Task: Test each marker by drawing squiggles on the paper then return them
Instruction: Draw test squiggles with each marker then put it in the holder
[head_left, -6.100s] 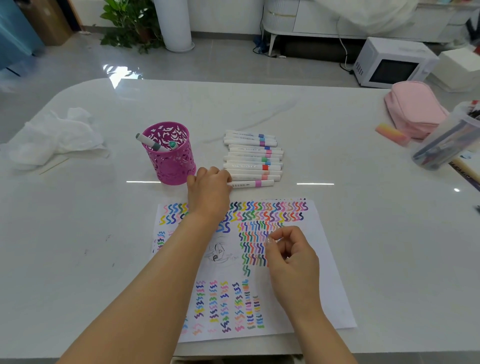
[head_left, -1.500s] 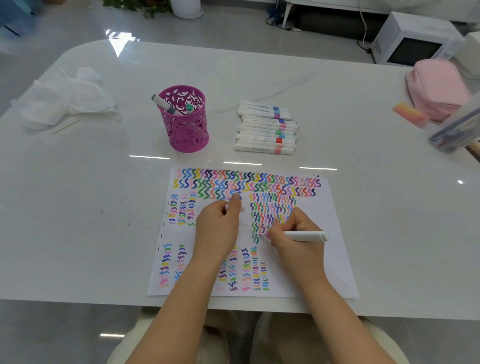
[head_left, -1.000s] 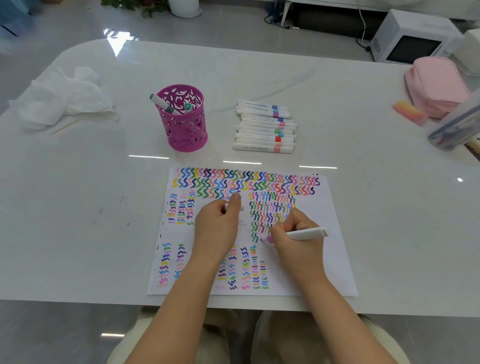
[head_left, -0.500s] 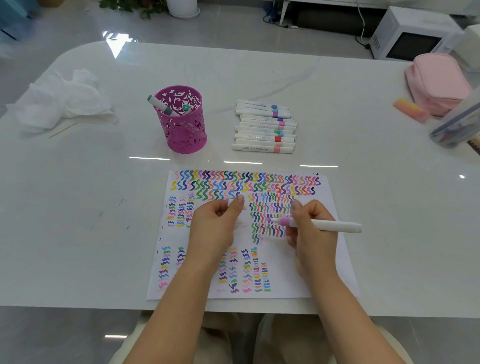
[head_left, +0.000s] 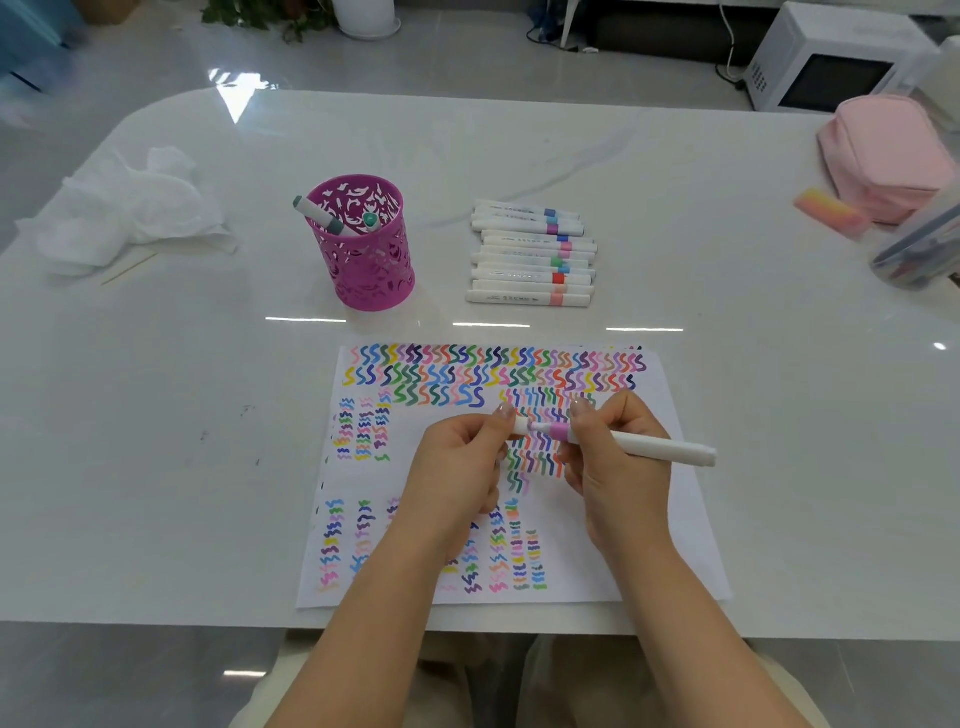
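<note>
Hands meet over the paper (head_left: 670, 519), which lies at the near edge of the tabletop (head_left: 208, 415) in the head view. The right hand (head_left: 613, 467) grips the white marker (head_left: 654, 448) near its lilac collar, fingers curled round the barrel. The left hand (head_left: 457, 467) pinches the cap (head_left: 521, 425) right at the tip. Half a second ago cap and tip were apart, and a second ago the tip was on the sheet, so this marker's squiggle looks done and capping is the step in hand. Return comes next, either to the row of markers (head_left: 524, 254) beyond the paper's far edge or to the pink cup (head_left: 371, 265) beside it. Which one is unclear.
</note>
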